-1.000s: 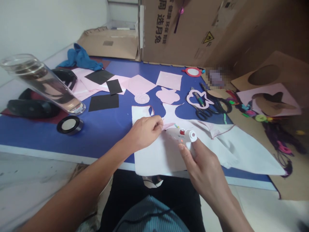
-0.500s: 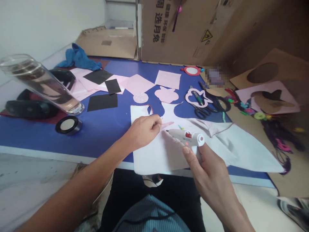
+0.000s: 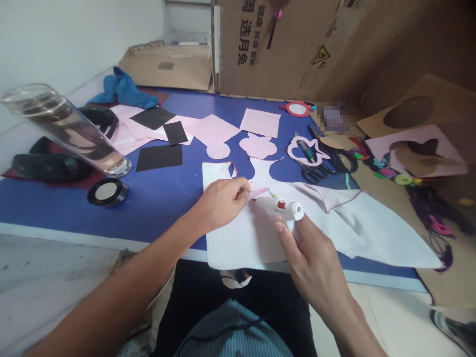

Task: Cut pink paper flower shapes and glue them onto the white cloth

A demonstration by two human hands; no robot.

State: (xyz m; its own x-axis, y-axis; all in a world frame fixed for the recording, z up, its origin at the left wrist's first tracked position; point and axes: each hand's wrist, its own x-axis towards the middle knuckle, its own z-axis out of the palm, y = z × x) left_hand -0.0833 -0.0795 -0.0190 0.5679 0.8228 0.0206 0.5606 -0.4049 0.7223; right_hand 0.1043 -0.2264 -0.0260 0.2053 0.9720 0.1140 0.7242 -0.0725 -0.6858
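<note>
My left hand is closed in a pinch on a small pink piece, above the white cloth. My right hand is wrapped round a white glue gun. Its dark nozzle points left, close to the pink piece and my left fingertips. Beyond my hands lie a pink cloud-shaped cutout and a round pale pink piece. The cloth spreads to the right under and past my right hand.
A tall glass of liquid and a round black container stand at the left. Black sheets and pink squares lie behind. Black-handled scissors are right of centre; cardboard stands at the back.
The glue gun in my right hand has moved left, and its nozzle is nearer my left fingertips. My left hand keeps its pinch in about the same place.
</note>
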